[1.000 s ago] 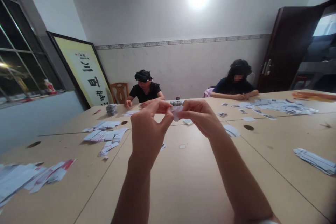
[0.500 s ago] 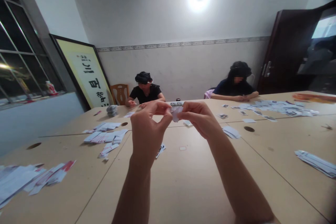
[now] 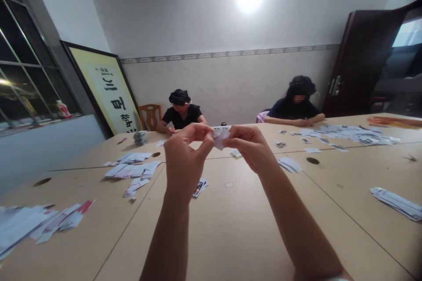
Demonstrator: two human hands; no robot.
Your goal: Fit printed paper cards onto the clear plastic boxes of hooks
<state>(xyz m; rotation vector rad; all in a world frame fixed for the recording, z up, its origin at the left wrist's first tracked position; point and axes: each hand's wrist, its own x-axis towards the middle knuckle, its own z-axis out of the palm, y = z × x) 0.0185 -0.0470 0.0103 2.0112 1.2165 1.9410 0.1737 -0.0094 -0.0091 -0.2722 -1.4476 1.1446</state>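
Note:
Between both hands, raised above the table, is a small white piece of paper (image 3: 220, 138) with dark print along its top edge. My left hand (image 3: 188, 151) pinches its left side with thumb and forefinger. On the opposite side my right hand (image 3: 251, 145) pinches it the same way. Beyond and below my left wrist lie a few small printed cards (image 3: 199, 188), partly hidden by the wrist. A little white stack (image 3: 235, 153) rests on the table just left of my right hand.
Paper strips (image 3: 132, 171) lie in piles on the left, with more at the near left (image 3: 59, 224). Cards and papers (image 3: 349, 135) spread at the far right; a paper bundle (image 3: 395, 204) lies near right. Two people (image 3: 182, 112) sit across the table (image 3: 231, 237), which has round holes.
Both hands stay nearly in place. The paper between them has tilted, its printed top showing slightly differently. More of the printed cards by my left wrist shows now.

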